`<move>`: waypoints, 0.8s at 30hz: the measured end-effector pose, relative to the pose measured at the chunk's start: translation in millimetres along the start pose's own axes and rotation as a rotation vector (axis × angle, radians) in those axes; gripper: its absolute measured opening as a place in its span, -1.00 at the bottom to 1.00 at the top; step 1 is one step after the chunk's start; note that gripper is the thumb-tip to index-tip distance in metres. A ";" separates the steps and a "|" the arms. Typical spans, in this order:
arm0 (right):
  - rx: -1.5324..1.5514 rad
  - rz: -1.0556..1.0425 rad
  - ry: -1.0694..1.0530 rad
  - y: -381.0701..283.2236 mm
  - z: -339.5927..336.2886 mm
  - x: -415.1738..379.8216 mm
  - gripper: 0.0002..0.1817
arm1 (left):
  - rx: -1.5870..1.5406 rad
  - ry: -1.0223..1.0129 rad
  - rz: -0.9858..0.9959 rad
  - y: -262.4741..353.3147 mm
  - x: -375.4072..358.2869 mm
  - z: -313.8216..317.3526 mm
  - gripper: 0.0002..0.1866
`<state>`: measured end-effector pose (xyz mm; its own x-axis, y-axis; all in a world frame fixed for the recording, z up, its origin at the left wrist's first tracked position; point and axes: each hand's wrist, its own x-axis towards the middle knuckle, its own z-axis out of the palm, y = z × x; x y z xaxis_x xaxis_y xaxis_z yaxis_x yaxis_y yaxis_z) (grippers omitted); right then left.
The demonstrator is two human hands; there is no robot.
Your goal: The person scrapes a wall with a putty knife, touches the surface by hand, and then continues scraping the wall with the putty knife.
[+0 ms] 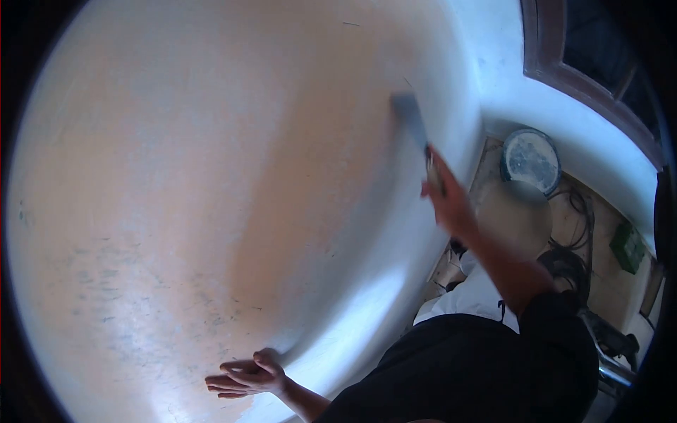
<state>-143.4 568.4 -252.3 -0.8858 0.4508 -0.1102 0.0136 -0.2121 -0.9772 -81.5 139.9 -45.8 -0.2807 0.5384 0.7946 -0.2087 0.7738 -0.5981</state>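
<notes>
A broad pale wall [211, 176] fills most of the view, with dark scuff marks at its lower left. My right hand [449, 201] is closed round the handle of a putty knife [411, 116]. The knife's wide blade, blurred by motion, points up and left and lies over the wall near the corner. Lower down, my left hand [248, 374] is at the wall with its fingers stretched out, holding nothing.
On the floor at the right stands a bucket [530, 163] crusted with pale residue. Coiled dark cable [587, 225] lies below it, near a green box [626, 248]. A brown window frame [546, 63] is set into the wall at the upper right.
</notes>
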 end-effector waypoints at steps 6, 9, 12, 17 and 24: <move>0.204 0.140 0.210 -24.7 -35.1 101.5 -0.28 | 0.022 -0.021 0.006 -0.1 0.2 -1.3 -0.22; 0.132 0.134 0.105 15.3 -3.1 40.9 -0.23 | 0.010 -0.041 -0.013 -9.5 -8.0 -1.8 -0.22; 0.127 0.158 -0.032 45.2 21.7 -47.4 -0.21 | -0.026 -0.032 0.001 -5.0 -7.1 -0.1 -0.23; 0.157 0.105 0.063 15.2 3.8 -2.4 -0.29 | -0.050 -0.039 -0.040 -1.2 -4.2 -1.9 -0.23; 0.051 -0.002 0.090 -53.1 -5.7 46.0 -0.27 | -0.089 -0.006 -0.121 7.0 -7.6 0.0 -0.23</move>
<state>-182.3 605.4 -206.5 -0.8404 0.5271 -0.1262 -0.0140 -0.2539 -0.9671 -80.8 141.2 -56.0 -0.2645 0.4371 0.8596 -0.1578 0.8597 -0.4858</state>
